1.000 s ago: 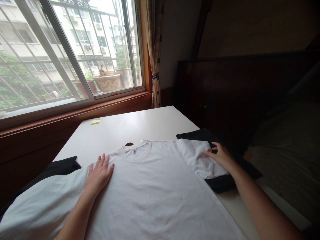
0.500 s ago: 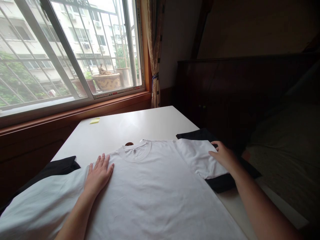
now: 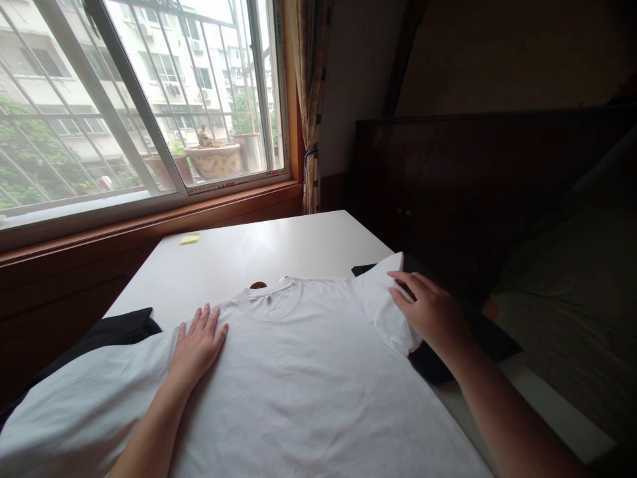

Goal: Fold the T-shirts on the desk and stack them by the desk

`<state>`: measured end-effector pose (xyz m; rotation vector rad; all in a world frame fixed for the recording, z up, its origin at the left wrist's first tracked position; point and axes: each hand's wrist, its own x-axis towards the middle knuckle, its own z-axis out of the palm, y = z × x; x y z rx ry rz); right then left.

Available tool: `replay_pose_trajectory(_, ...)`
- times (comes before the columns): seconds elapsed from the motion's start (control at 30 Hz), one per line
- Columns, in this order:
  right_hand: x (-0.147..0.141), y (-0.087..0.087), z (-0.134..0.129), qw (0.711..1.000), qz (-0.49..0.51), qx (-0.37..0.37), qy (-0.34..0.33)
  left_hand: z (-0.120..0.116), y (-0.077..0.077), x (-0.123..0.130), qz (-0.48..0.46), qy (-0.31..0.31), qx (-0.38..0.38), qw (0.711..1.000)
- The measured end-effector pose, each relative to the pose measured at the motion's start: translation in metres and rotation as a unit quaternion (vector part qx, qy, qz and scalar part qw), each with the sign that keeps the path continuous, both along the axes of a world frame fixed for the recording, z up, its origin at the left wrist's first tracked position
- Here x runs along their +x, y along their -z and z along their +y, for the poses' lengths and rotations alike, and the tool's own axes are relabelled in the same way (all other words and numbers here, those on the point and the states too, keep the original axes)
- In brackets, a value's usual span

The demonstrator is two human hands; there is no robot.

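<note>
A white T-shirt [image 3: 308,372] lies spread on a white table, its ribbed collar toward the far side. My left hand [image 3: 198,345] rests flat on the shirt near the left shoulder, fingers stretched out. At the sleeve on the right [image 3: 375,295], my right hand [image 3: 430,309] has thumb and fingers curled at the hem. That sleeve is bunched inward and one corner of it stands up. Dark cloth [image 3: 430,365] shows beneath the right sleeve, and another piece of dark cloth [image 3: 124,325] shows beyond the left one.
A yellow sticky note [image 3: 190,238] lies on the table [image 3: 239,249] at the far left. Just behind the collar is a small round brown object [image 3: 258,285]. A barred window [image 3: 149,99] and a tied curtain [image 3: 311,133] border the far side; a dark wooden cabinet [image 3: 448,172] stands to the right.
My right hand has moved left, carrying the sleeve hem inward and raising its corner. More dark cloth shows on the right. My left hand keeps its place.
</note>
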<state>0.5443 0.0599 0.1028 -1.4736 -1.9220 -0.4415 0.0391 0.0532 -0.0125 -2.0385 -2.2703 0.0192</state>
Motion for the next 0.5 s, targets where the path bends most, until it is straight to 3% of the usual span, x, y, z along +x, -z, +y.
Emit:
replay_pose_trajectory(0.23, -0.047, -0.008, -0.032, 0.992, -0.023, -0.047, -0.116, 0.0, 0.002, -0.001, 0.002, 0.002, 0.007, 1.0)
replay_pose_trajectory(0.4, -0.071, 0.012, -0.058, 0.956, -0.023, -0.166, -0.242, 0.001, 0.004, -0.002, -0.01, 0.001, 0.01, 1.0)
replay_pose_trajectory(0.5, -0.057, 0.025, -0.061, 0.951, -0.011, -0.195, -0.242, 0.001, 0.004, -0.002, -0.009, 0.0, 0.008, 1.0)
